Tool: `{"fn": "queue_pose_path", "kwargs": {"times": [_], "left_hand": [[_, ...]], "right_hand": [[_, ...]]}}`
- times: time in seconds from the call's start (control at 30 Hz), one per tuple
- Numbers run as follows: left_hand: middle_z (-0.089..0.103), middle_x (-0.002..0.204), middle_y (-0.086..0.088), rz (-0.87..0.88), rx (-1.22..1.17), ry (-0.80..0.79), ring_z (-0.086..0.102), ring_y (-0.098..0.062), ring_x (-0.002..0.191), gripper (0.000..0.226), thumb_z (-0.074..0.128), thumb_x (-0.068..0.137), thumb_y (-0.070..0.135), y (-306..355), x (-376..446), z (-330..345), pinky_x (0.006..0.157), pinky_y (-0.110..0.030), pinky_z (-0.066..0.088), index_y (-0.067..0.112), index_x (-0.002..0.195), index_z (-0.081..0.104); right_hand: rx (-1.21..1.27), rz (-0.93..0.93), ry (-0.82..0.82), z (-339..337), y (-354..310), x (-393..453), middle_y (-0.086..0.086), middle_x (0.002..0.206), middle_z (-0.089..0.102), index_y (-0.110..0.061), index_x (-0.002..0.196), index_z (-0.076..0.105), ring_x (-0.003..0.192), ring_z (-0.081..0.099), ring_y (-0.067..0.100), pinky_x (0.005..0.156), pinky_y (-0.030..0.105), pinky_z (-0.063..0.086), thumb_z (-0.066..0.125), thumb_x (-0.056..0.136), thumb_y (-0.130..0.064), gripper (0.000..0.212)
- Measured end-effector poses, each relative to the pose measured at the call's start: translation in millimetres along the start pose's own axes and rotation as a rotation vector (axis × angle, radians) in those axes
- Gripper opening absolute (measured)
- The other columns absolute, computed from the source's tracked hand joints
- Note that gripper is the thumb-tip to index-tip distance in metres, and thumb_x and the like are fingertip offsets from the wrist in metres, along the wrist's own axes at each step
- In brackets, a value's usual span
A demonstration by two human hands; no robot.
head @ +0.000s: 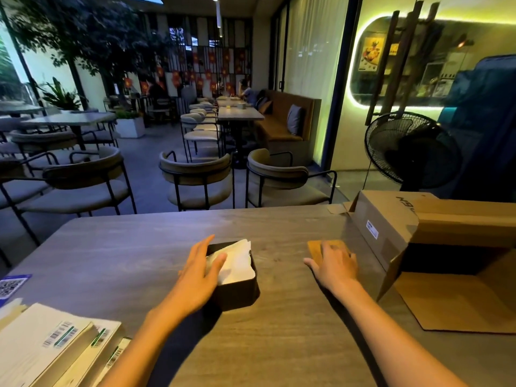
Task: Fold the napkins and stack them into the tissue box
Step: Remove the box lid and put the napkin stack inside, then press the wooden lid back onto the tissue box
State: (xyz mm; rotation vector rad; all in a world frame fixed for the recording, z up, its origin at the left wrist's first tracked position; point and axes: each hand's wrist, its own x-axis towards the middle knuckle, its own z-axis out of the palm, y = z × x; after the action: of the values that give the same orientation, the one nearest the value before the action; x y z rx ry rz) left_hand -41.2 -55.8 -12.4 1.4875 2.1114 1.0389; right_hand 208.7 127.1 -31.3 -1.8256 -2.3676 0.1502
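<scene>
A black tissue box stands in the middle of the wooden table, filled with white folded napkins. My left hand lies against the box's left side with straight fingers, the thumb touching the napkins. To the right, a flat wooden lid lies on the table. My right hand rests on top of the lid with fingers spread flat.
Packs of white napkins with barcode labels lie at the near left corner. An open cardboard carton lies on its side at the right. A QR card sits at the left edge. Chairs and a standing fan are beyond the table.
</scene>
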Motion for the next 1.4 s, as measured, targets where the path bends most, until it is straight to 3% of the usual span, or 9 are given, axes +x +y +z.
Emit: {"fn": "queue_pose_path", "kwargs": {"times": [0.07, 0.17, 0.33, 0.47, 0.57, 0.9, 1.1, 1.2, 1.4], "left_hand": [[0.023, 0.159, 0.002, -0.024, -0.124, 0.027, 0.031, -0.02, 0.143, 0.075, 0.038, 0.089, 0.063, 3, 0, 10, 0.115, -0.045, 0.033, 0.029, 0.154, 0.022], [0.02, 0.16, 0.006, 0.033, -0.093, 0.026, 0.029, -0.02, 0.144, 0.072, 0.04, 0.089, 0.066, 8, 3, 21, 0.115, -0.045, 0.032, 0.035, 0.152, 0.025], [0.016, 0.163, 0.018, 0.443, 0.419, 0.025, 0.004, -0.011, 0.153, 0.053, 0.026, 0.1, 0.062, 33, 10, 32, 0.121, -0.043, 0.012, 0.044, 0.149, 0.033], [0.04, 0.156, 0.004, 0.264, 0.263, -0.169, 0.039, -0.018, 0.142, 0.057, 0.05, 0.101, 0.038, 52, 20, 40, 0.116, -0.038, 0.035, 0.034, 0.154, 0.029], [0.049, 0.149, -0.001, 0.176, 0.239, -0.194, 0.05, -0.019, 0.132, 0.063, 0.061, 0.096, 0.032, 57, 27, 41, 0.109, -0.038, 0.044, 0.029, 0.152, 0.034], [0.061, 0.135, -0.01, 0.074, 0.366, -0.335, 0.059, -0.024, 0.122, 0.065, 0.072, 0.088, 0.017, 63, 51, 41, 0.104, -0.039, 0.049, 0.017, 0.147, 0.045], [0.067, 0.114, -0.012, 0.092, 0.483, -0.316, 0.063, -0.026, 0.106, 0.023, 0.063, 0.094, 0.015, 74, 58, 48, 0.095, -0.037, 0.053, 0.013, 0.117, 0.065], [0.066, 0.098, -0.011, 0.149, 0.434, -0.326, 0.063, -0.024, 0.094, 0.016, 0.064, 0.092, 0.012, 77, 57, 50, 0.084, -0.032, 0.052, 0.01, 0.108, 0.065], [0.057, 0.138, 0.0, 0.174, 0.145, -0.301, 0.051, -0.018, 0.129, 0.055, 0.075, 0.086, 0.018, 65, 24, 33, 0.108, -0.038, 0.044, 0.019, 0.137, 0.055]], "right_hand": [[0.089, -0.07, 0.043, 10, 8, -3, 0.008, 0.131, 0.064, -0.019, 0.144, 0.048, 0.127, 0.055, 0.031, 0.102, 0.042, 0.043, 0.051, 0.101, -0.054, 0.056], [0.16, -0.107, 0.095, 7, 10, -5, 0.009, 0.125, 0.065, -0.018, 0.14, 0.053, 0.117, 0.059, 0.029, 0.095, 0.039, 0.046, 0.057, 0.102, -0.029, 0.039], [0.181, -0.125, 0.03, -4, 14, -7, 0.007, 0.122, 0.064, -0.019, 0.129, 0.054, 0.116, 0.058, 0.03, 0.095, 0.04, 0.045, 0.061, 0.101, -0.025, 0.03], [0.165, -0.147, 0.056, 3, 18, -13, 0.007, 0.116, 0.066, -0.019, 0.123, 0.056, 0.107, 0.06, 0.027, 0.077, 0.035, 0.04, 0.063, 0.1, -0.024, 0.025], [0.203, -0.155, 0.072, 6, 21, -14, 0.008, 0.111, 0.067, -0.017, 0.118, 0.058, 0.102, 0.061, 0.027, 0.077, 0.036, 0.044, 0.064, 0.099, -0.024, 0.021], [0.196, -0.193, 0.138, 19, 21, -16, 0.006, 0.103, 0.065, -0.019, 0.104, 0.059, 0.101, 0.059, 0.029, 0.087, 0.041, 0.046, 0.062, 0.099, -0.023, 0.007], [0.403, -0.222, 0.087, 3, 11, -24, -0.004, 0.097, 0.06, -0.028, 0.099, 0.046, 0.099, 0.055, 0.022, 0.09, 0.04, 0.037, 0.059, 0.1, -0.02, 0.016], [0.585, -0.428, 0.066, -19, -9, -37, -0.008, 0.104, 0.059, -0.033, 0.098, 0.046, 0.104, 0.054, 0.014, 0.096, 0.039, 0.04, 0.06, 0.101, -0.019, 0.019], [0.516, -0.605, 0.021, -52, -43, -48, -0.006, 0.114, 0.055, -0.038, 0.104, 0.044, 0.113, 0.046, 0.023, 0.096, 0.041, 0.043, 0.057, 0.102, -0.023, 0.02]]}}
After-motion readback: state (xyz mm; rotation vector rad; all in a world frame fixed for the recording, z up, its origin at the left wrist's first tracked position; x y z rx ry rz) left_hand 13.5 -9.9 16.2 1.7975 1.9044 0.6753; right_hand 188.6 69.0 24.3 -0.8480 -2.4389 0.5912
